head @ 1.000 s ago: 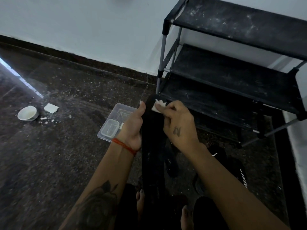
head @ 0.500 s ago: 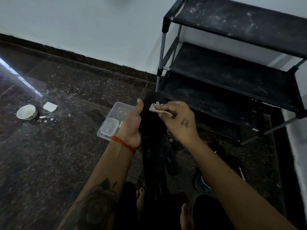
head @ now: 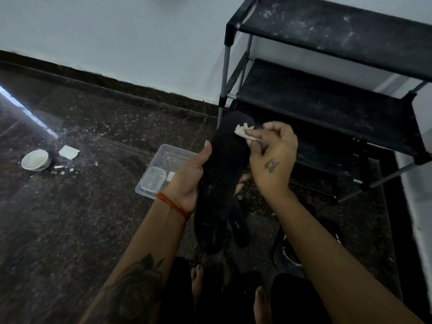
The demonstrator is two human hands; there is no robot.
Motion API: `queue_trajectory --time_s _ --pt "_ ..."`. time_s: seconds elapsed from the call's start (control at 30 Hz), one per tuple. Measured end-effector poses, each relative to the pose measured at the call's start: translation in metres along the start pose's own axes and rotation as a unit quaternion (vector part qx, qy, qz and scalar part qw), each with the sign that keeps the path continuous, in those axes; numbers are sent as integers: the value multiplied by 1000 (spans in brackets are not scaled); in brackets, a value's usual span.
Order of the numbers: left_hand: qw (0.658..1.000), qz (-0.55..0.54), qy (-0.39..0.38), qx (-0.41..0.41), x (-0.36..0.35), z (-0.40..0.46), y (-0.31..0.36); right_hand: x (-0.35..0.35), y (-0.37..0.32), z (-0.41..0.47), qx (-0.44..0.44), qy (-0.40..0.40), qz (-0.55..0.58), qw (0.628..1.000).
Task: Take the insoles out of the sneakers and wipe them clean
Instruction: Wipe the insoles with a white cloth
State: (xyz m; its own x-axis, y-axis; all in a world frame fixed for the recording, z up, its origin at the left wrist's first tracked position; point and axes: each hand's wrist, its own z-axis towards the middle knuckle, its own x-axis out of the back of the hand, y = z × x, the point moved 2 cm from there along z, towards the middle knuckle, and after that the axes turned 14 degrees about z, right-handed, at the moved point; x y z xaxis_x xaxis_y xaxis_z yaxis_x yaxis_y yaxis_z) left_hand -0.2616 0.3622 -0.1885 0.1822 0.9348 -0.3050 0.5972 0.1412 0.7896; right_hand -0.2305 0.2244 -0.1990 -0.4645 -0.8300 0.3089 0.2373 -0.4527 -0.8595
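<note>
A long black insole [head: 222,174] stands nearly upright in front of me, toe end up. My left hand [head: 189,181] grips it from the left at mid-length, thumb along its edge. My right hand [head: 272,157] pinches a small crumpled white wipe [head: 243,132] against the insole's top right edge. Behind the insole, low on the floor, lies a dark shoe-shaped thing [head: 238,228]. A black sneaker [head: 287,253] with white markings sits on the floor under my right forearm, mostly hidden.
A black shoe rack [head: 327,101] with dusty shelves stands at the right against the white wall. A clear plastic container [head: 161,171] lies on the dark floor left of my hands. Farther left are a white bowl [head: 36,160] and a white square [head: 68,152]. My bare feet [head: 197,284] show below.
My right hand has slid with the wipe from the insole's top middle to its upper right edge and turned, knuckles now facing me. The left hand keeps its hold.
</note>
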Motion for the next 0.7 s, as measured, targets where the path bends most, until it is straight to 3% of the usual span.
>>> queue_trajectory --time_s 0.07,0.2,0.43,0.53,0.6,0.7 --pt "998 29 27 -51 -3 -1 3 -4 -8 -3 54 -49 26 997" --pt "990 53 65 -112 -8 0 4 -22 -12 -25 113 -230 10 966" --pt "992 46 73 -90 -6 0 5 -7 6 -4 62 -167 -58 982" --pt "994 20 70 -77 -4 -1 5 -3 -6 -6 86 -120 -36 988" --pt "994 15 79 -72 -1 0 4 -10 -21 -17 109 -149 0 983" --pt "994 -29 87 -61 4 6 0 -24 -34 -38 123 -262 25 957"
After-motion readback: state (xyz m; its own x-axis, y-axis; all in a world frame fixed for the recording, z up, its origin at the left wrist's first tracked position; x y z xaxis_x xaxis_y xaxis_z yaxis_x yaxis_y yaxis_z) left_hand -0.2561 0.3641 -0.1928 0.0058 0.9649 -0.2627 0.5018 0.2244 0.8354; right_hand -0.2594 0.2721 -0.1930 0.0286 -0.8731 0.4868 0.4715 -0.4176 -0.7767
